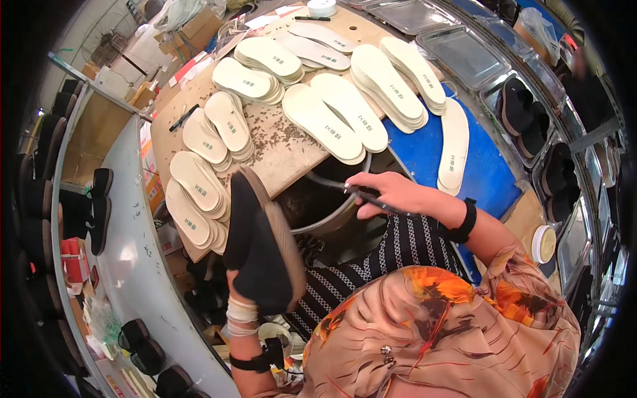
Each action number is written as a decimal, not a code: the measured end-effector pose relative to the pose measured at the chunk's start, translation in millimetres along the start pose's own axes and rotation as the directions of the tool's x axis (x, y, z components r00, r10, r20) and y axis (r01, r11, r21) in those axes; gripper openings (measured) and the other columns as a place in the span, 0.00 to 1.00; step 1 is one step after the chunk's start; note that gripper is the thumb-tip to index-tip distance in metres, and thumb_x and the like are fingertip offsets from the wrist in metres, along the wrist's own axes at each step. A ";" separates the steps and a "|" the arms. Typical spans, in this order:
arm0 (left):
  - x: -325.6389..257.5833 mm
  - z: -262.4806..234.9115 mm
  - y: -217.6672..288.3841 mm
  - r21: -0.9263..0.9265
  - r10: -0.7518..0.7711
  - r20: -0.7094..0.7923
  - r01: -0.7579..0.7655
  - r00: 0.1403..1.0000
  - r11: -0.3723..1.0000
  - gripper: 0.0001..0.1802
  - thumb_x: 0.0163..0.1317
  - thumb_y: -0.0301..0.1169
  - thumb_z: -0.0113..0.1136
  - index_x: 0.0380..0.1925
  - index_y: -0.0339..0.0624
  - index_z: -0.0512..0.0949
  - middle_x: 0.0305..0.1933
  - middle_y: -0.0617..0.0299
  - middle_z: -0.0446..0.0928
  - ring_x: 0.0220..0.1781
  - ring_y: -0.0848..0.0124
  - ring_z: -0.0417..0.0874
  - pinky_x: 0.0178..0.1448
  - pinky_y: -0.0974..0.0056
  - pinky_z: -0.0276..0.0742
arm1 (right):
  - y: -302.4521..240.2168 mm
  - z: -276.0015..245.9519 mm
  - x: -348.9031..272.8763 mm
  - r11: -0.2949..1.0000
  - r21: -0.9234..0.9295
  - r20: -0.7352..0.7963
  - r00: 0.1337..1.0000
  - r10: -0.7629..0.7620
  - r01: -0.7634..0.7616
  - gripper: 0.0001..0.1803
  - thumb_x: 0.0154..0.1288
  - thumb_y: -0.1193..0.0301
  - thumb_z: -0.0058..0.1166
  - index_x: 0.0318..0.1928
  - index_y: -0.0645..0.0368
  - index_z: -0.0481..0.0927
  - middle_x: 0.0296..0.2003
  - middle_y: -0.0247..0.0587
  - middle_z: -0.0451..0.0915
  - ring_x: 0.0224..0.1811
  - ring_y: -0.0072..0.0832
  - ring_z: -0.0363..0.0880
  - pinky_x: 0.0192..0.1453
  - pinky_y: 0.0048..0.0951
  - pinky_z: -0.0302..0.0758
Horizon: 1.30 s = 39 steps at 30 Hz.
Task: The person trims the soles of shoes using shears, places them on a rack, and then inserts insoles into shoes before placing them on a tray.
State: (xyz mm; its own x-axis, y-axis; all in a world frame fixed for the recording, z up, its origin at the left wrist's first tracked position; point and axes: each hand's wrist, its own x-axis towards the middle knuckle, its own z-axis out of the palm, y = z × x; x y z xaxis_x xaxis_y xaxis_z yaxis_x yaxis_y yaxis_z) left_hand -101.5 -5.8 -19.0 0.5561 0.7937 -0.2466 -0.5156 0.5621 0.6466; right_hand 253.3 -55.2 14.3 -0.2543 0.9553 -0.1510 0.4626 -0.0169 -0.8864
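My left hand (233, 278), largely hidden by a black shoe (265, 255) with a brown sole, holds that shoe upright at the table's near edge. The shoe is blurred by motion. Closed around a slim dark hand tool (375, 201), my right hand (398, 192) is to the right of the shoe. The tool's far end is smeared over a round bin (335, 217) with a pale rim and dark inside. Pairs of cream insoles (325, 123) lie in stacks on the wooden table beyond both hands.
Brown crumbs (285, 139) are scattered over the tabletop. Two dark pens (184, 117) lie at its edges. A single insole (454, 146) rests on a blue surface at right, near a round tub (543, 244). Racks with black shoes (557, 176) stand on both sides.
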 end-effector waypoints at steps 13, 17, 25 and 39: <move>-65.7 -8.0 58.9 0.952 0.240 0.272 -0.224 0.932 -0.208 0.23 0.50 0.22 0.55 0.49 0.35 0.69 0.50 0.53 0.71 0.51 0.62 0.74 0.55 0.64 0.69 | -37.6 13.2 26.9 0.871 -0.361 0.075 0.941 -0.329 0.333 0.29 0.45 0.55 0.61 0.47 0.56 0.72 0.30 0.42 0.76 0.35 0.39 0.76 0.39 0.35 0.72; -55.8 13.1 57.0 0.989 0.246 0.147 -0.139 0.958 -0.051 0.22 0.49 0.23 0.56 0.48 0.36 0.70 0.50 0.54 0.71 0.51 0.62 0.74 0.55 0.65 0.68 | -32.3 14.2 15.4 0.896 -0.385 0.103 0.975 -0.195 0.220 0.26 0.46 0.57 0.61 0.45 0.56 0.73 0.24 0.44 0.76 0.30 0.42 0.76 0.35 0.36 0.72; -32.0 16.8 52.7 0.967 0.225 0.243 -0.219 0.944 -0.127 0.24 0.47 0.29 0.59 0.47 0.37 0.72 0.50 0.53 0.71 0.52 0.60 0.73 0.56 0.63 0.67 | -36.8 4.8 -32.3 0.981 -0.181 0.117 0.992 -0.054 0.075 0.31 0.43 0.58 0.64 0.48 0.56 0.71 0.37 0.45 0.76 0.38 0.38 0.76 0.39 0.31 0.72; -18.3 3.5 35.0 0.799 0.165 -0.060 -0.052 0.984 0.600 0.16 0.54 0.30 0.54 0.43 0.35 0.74 0.42 0.57 0.78 0.44 0.61 0.79 0.50 0.62 0.73 | -0.7 4.5 -43.1 0.825 0.542 -0.203 0.927 0.317 -0.163 0.21 0.51 0.59 0.60 0.43 0.57 0.74 0.17 0.37 0.73 0.15 0.22 0.72 0.17 0.23 0.65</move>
State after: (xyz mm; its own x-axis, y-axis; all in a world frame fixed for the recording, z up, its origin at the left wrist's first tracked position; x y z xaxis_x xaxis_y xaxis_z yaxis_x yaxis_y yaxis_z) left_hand -127.5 -1.5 10.6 0.4230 0.8882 -0.1795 0.1825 0.1105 0.9770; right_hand 260.1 -97.7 19.5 0.0832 0.9397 -0.3317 -0.0373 -0.3297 -0.9434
